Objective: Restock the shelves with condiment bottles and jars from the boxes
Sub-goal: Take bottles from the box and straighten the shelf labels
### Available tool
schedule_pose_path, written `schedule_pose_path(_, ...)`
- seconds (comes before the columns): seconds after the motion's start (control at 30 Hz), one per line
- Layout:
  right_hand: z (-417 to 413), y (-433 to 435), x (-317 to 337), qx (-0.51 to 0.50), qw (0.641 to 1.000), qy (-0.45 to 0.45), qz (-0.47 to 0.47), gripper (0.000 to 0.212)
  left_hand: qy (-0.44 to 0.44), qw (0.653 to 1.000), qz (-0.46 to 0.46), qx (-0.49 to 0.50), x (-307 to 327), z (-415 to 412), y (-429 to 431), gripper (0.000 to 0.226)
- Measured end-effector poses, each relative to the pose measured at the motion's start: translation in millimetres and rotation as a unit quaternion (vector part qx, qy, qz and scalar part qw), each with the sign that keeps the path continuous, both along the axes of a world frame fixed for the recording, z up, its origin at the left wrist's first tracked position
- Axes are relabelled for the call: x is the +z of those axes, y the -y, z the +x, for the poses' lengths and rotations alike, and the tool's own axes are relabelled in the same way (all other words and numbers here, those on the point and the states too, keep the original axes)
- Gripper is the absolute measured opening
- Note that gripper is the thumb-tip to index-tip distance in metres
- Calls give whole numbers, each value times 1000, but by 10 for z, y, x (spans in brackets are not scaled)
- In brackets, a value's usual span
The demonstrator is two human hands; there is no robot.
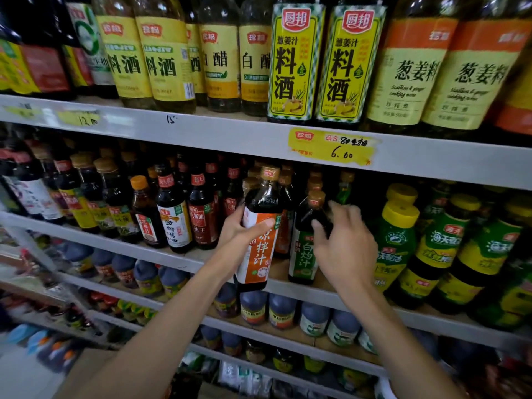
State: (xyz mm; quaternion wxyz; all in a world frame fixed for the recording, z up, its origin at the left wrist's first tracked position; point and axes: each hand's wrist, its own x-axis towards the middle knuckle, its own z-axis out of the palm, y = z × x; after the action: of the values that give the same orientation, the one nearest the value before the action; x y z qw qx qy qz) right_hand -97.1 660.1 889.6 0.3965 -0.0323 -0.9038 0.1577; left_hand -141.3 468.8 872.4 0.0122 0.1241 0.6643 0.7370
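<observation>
**Orange-label bottle at the middle shelf: risks at placement**

Left hand (241, 236) grips the orange-label bottle (260, 254) round its body, thumb across the label; the bottle is in the air, tilted a little, its base level with the front lip of the middle shelf (371, 305) and not yet set down.

Right hand (345, 249) is open, fingers spread and loosely curved at the shoulder of the green-label bottle (302, 254); the fingertips are blurred, so contact cannot be told.

Judged risks:
- One-handed hold on a smooth label; a slip lets the bottle drop past the lip onto the jars (282, 309) on the shelf below.
- The gap looks tight; the row of orange-capped bottles (285, 180) stands close behind, and pushing in hard could knock them together or topple one.
- Green-label bottle stands near the front edge; a nudge from the spread fingers the wrong way could tip it forward off the shelf.
- Base set half on the lip leaves the bottle rocking; it needs seating fully on the board before release.
- Yellow-capped bottles (397, 237) stand just beside the right wrist; a wide sweep of the arm could brush them.
</observation>
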Motion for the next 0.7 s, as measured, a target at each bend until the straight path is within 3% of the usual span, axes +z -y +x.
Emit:
schedule_pose_path(0.03, 4, 93, 99, 50, 998, -1, -40, 52, -8, 1000, -7, -11, 11, -10, 7, 42)
schedule_pose_path(0.1, -97, 265, 354, 172, 965, 94, -174, 55, -28, 999, -25, -33, 41, -28, 33, 41)
schedule_pose_path(0.17, -259, 360, 534, 267, 897, 189, -297, 25, -40, 997, -35, -56, 62, -33, 57, 44)
schedule_pose_path(0.23, -368, 399, 611, 298, 861, 214, -352, 8, -45, 995, -44, -74, 60, -42, 84, 45)
schedule_pose_path(0.3, -387, 436, 567, 291, 869, 192, -350, 8, -46, 994, -59, -84, 48, -63, 106, 48)
schedule_pose_path(0.4, -343, 521, 478, 241, 912, 129, -307, 12, -53, 989, -92, -101, 35, -92, 87, 48)
schedule_pose_path(0.57, -341, 579, 457, 151, 952, 103, -244, 19, -64, 981, -145, -115, 60, -137, -20, 50)
schedule_pose_path(0.63, -349, 585, 448, 134, 957, 90, -240, 24, -75, 970, -217, -81, 94, -174, -24, 48)
schedule_pose_path(0.7, -372, 606, 427, 109, 965, 80, -223, 27, -118, 944, -309, -9, 96, -184, -21, 33)
